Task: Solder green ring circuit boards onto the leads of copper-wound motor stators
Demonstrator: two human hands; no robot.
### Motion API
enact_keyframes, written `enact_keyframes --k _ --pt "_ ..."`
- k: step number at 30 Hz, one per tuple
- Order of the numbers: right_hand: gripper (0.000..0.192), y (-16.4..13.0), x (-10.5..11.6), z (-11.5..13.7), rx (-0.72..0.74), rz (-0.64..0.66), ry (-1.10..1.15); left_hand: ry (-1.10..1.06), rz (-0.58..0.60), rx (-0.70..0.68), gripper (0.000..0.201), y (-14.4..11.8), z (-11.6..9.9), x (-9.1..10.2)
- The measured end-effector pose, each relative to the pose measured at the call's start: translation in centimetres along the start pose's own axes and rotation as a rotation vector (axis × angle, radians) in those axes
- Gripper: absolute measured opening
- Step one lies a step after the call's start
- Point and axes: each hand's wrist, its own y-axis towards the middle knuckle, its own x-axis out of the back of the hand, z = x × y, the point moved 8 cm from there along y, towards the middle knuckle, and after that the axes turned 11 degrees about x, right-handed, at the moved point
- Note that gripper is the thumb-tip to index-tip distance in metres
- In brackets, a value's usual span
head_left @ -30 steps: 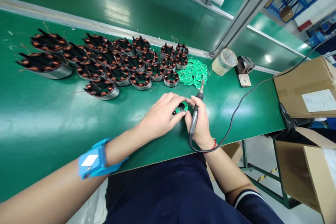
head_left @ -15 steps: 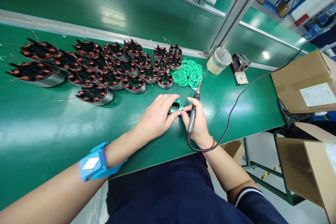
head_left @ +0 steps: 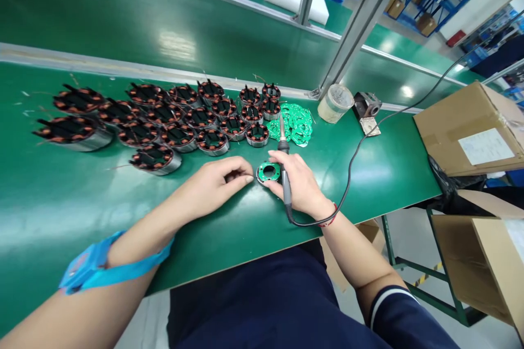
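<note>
My right hand (head_left: 301, 182) holds a soldering iron (head_left: 286, 188) against its palm, tip pointing away from me. Its thumb and fingertips also grip the right side of a motor stator topped by a green ring-shaped circuit board (head_left: 264, 174). Just left of that stator is my left hand (head_left: 219, 185), fingers curled and thumb close to the index fingertip. Whether a thin wire lies in that pinch I cannot make out. Loose green ring boards (head_left: 301, 126) lie piled beyond my right hand. Several copper-wound stators (head_left: 212, 142) stand upright in rows to the left of them.
A whitish tub (head_left: 335, 104) and a metal soldering iron stand (head_left: 367, 110) are at the back right. The iron's black cord (head_left: 349, 180) loops over the green table (head_left: 229, 245). A cardboard box (head_left: 462, 131) sits at the right end; a metal post (head_left: 346, 43) rises behind.
My left hand has come off the stator and moved left. My right hand has shifted slightly left and now grips the stator's side, with the iron still in it. The view has tilted a little.
</note>
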Motion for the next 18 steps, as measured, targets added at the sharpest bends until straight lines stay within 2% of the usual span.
enact_keyframes --k 4,8,11,16,18 --pt "0.057 -0.4 -0.5 0.7 0.01 -0.04 -0.065 -0.289 -0.025 0.109 0.032 0.5 0.3 -0.8" --pt "0.049 -0.6 -0.3 2.2 0.166 -0.1 -0.023 -0.445 0.008 0.193 0.036 0.6 0.4 -1.8" --pt "0.041 -0.7 0.5 2.3 0.166 -0.176 -0.019 -0.448 -0.008 0.213 0.033 0.4 0.2 -1.4" --pt "0.036 -0.6 0.8 1.9 0.118 -0.171 0.093 -0.348 -0.092 0.201 0.028 0.2 0.3 -0.7" --pt "0.035 -0.9 1.2 1.7 0.089 -0.219 0.097 -0.286 -0.118 0.199 0.028 0.2 0.5 -0.7"
